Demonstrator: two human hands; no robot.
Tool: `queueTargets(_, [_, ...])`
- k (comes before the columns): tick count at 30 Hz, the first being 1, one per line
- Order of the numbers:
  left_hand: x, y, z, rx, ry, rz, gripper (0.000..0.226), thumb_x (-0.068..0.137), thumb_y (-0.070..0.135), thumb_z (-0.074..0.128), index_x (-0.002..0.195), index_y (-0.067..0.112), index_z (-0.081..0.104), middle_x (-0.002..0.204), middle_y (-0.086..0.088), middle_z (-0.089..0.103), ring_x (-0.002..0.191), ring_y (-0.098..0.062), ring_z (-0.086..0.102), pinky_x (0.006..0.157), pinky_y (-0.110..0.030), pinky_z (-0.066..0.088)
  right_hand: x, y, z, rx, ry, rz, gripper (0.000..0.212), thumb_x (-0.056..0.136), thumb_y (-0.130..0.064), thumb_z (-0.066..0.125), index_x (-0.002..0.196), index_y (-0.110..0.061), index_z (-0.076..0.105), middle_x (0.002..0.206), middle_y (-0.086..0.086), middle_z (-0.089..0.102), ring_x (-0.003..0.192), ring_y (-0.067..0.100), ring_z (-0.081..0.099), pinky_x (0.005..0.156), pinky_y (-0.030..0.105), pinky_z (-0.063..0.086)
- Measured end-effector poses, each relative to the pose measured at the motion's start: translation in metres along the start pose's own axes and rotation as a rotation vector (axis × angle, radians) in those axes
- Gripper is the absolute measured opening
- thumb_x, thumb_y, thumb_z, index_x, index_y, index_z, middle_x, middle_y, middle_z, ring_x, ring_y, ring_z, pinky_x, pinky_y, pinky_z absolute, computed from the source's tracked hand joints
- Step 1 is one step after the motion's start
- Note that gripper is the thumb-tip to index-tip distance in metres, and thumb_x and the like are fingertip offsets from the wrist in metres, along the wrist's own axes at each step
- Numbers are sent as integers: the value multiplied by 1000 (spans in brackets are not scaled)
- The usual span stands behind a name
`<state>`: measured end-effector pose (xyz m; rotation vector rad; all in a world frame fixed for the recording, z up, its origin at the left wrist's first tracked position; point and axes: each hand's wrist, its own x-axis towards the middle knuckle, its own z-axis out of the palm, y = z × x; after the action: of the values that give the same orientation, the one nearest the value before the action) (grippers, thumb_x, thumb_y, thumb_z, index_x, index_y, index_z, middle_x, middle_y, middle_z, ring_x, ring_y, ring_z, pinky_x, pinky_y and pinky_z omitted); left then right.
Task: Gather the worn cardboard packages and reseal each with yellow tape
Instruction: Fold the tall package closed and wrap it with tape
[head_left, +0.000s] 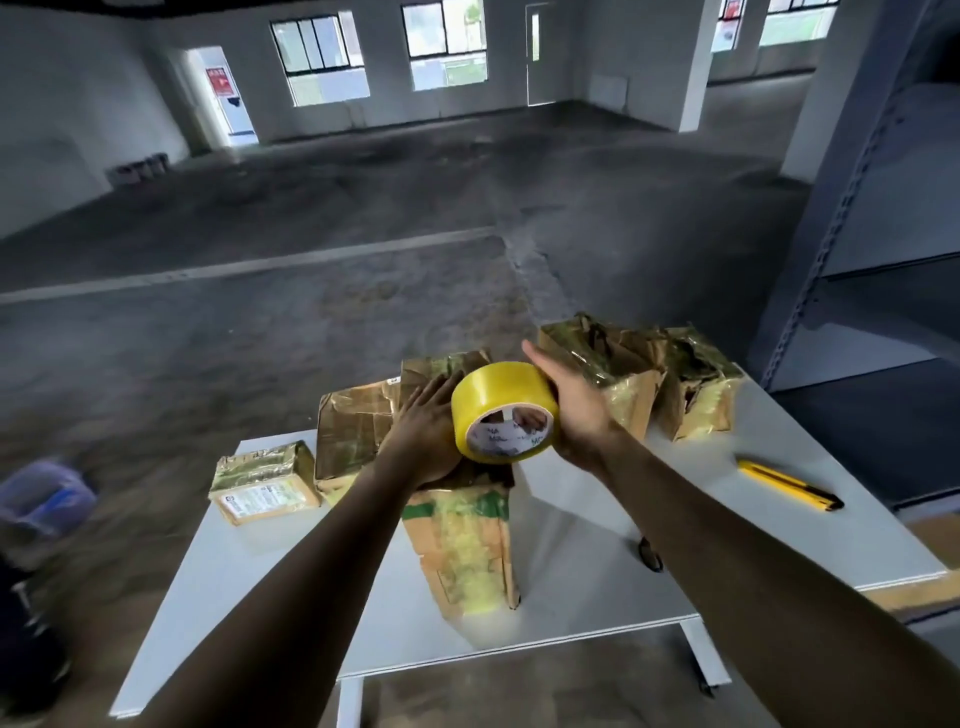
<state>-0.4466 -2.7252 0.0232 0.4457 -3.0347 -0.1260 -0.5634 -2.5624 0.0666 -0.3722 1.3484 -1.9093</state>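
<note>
A roll of yellow tape (501, 410) hangs above the tall worn cardboard package (465, 540) at the middle of the white table (597, 597). My right hand (574, 402) grips the roll from its right side. My left hand (423, 426) lies flat, fingers straight, on top of that tall package, just left of the roll. A flat crumpled package (350, 431) lies behind my left hand. A small labelled package (265, 483) sits at the table's left edge. Two torn packages (608, 369) (698, 384) stand at the far right.
A yellow utility knife (789, 486) lies on the table's right side. A small dark object (650, 555) lies beside my right forearm. Grey metal shelving (883, 208) rises to the right. A blue bin (44, 496) stands on the concrete floor at the left.
</note>
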Motion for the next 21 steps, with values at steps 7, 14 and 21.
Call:
queueTargets(7, [-5, 19, -7, -111, 144, -187, 84, 89, 69, 2, 153, 25, 34, 161, 4, 28, 150, -15, 19, 122, -39, 13, 15, -4, -67, 47, -10, -42, 28, 83, -40, 76, 98, -16, 77, 93, -2, 75, 86, 15, 72, 78, 32, 57])
queueTargets(14, [-8, 33, -13, -45, 16, -351, 87, 86, 81, 19, 156, 30, 18, 165, 12, 11, 152, -10, 3, 121, -50, 0, 6, 57, -105, -219, 39, 50, 57, 62, -69, 76, 57, -21, 46, 51, 2, 39, 48, 18, 41, 58, 32, 33])
queueTargets(21, [17, 59, -16, -189, -73, -594, 117, 66, 84, 56, 155, 24, 10, 165, -6, -2, 151, -33, -5, 114, -68, 12, -1, 88, -93, -529, -93, 23, 70, 74, -85, 50, 59, -19, 30, 61, 6, 31, 58, 16, 35, 65, 35, 24])
